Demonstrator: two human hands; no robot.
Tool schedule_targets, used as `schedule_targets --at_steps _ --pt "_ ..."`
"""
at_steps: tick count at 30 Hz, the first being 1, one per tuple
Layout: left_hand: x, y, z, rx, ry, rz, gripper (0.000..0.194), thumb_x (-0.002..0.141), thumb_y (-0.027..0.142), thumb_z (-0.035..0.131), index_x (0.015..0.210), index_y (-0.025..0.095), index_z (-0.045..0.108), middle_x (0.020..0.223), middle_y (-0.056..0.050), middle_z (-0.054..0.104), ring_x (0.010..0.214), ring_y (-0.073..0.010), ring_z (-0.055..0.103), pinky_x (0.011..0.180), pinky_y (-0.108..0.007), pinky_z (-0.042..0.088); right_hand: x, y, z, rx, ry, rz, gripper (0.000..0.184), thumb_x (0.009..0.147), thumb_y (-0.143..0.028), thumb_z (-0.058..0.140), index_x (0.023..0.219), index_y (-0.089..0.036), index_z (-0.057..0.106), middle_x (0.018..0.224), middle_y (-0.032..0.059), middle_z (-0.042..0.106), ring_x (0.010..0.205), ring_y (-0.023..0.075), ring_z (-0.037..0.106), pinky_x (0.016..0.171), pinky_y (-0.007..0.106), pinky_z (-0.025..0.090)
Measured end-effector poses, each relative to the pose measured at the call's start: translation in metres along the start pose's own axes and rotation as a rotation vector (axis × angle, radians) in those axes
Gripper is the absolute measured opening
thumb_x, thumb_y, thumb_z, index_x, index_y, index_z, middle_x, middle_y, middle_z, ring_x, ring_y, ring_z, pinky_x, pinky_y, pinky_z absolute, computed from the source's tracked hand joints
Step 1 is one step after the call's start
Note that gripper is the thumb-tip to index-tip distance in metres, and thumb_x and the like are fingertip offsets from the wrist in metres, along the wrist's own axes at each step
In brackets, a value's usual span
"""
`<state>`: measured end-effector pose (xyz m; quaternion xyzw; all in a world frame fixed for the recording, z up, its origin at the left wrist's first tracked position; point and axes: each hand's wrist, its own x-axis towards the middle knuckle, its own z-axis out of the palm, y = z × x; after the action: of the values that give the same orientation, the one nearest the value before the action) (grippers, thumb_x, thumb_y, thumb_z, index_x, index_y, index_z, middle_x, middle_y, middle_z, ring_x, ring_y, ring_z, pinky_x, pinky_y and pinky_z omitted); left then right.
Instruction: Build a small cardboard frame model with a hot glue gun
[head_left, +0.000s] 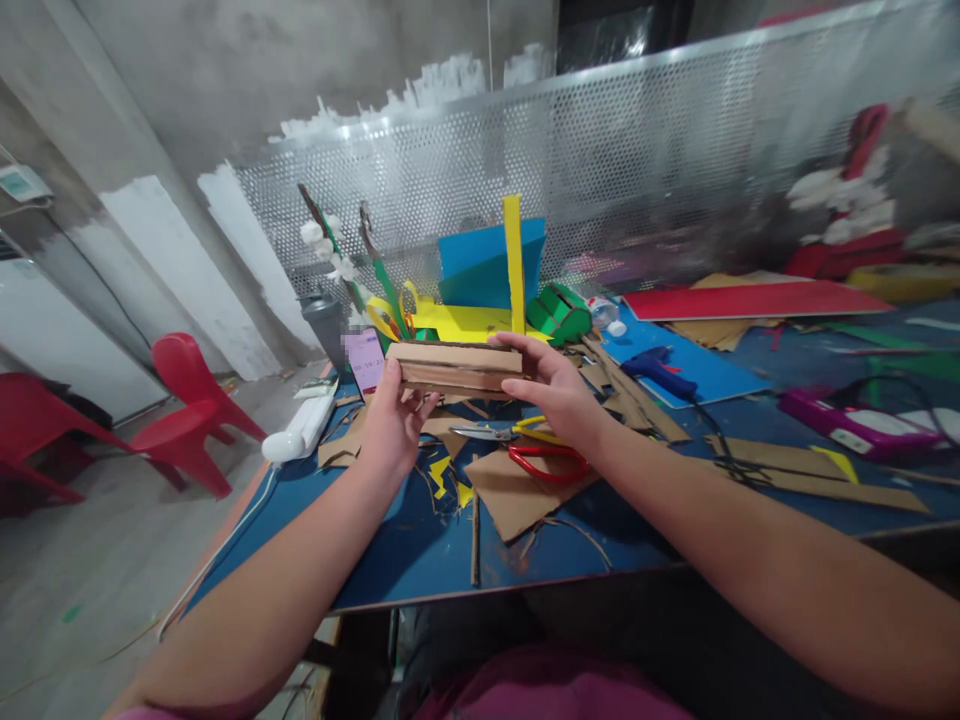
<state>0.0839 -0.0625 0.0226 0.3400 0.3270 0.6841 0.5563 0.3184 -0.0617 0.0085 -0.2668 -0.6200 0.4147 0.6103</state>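
Note:
A small, long cardboard box [457, 366] is held up above the blue table, level between both hands. My left hand [395, 415] grips its left end, thumb on the near face and fingers curled underneath. At the right end, my right hand [551, 385] pinches it between thumb and fingers. Below the box lie scissors with red and yellow handles [549, 463], partly hidden by my right forearm. They rest on a flat cardboard piece [517, 500]. Yellow scraps [441, 477] and thin cardboard strips lie beside it.
A blue glue gun [660, 370] lies on a blue sheet [712, 375] at right. Behind the hands stand a phone [365, 360], a dark tumbler [328, 330], an upright yellow strip [514, 260] and a green roll [559, 315]. A white power strip [309, 420] lines the left edge; red chairs [187, 410] stand beyond.

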Motion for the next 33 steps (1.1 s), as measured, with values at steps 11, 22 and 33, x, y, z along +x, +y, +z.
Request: schedule_targets --at_steps 11,22,33 --pt "-0.002 0.002 0.000 0.010 0.000 -0.029 0.052 0.086 0.063 0.091 0.125 0.032 0.077 0.135 -0.003 0.075 0.108 -0.0197 0.073 0.091 -0.031 0.067 0.001 0.007 -0.003 -0.007 -0.006 -0.016 0.074 0.082 -0.041 0.089 0.151 -0.036 0.061 0.161 0.0075 0.068 0.151 0.0372 0.061 0.124 0.065 0.056" --pt "-0.010 0.004 0.003 0.048 -0.019 -0.008 0.050 0.091 0.065 0.084 0.128 0.033 0.075 0.142 -0.005 0.072 0.113 -0.0231 0.071 0.087 -0.030 0.066 0.004 0.015 -0.005 0.014 0.007 -0.036 0.072 0.088 -0.044 0.079 0.155 -0.038 0.053 0.164 0.0079 0.064 0.153 0.0378 0.060 0.129 0.066 0.049" --pt "-0.017 0.007 0.009 0.043 -0.054 -0.063 0.047 0.097 0.060 0.077 0.133 0.031 0.074 0.139 -0.005 0.073 0.104 -0.0204 0.070 0.083 -0.029 0.063 0.004 0.013 -0.004 0.116 0.045 -0.002 0.067 0.086 -0.040 0.082 0.148 -0.039 0.058 0.164 0.0046 0.064 0.154 0.0359 0.058 0.133 0.064 0.045"
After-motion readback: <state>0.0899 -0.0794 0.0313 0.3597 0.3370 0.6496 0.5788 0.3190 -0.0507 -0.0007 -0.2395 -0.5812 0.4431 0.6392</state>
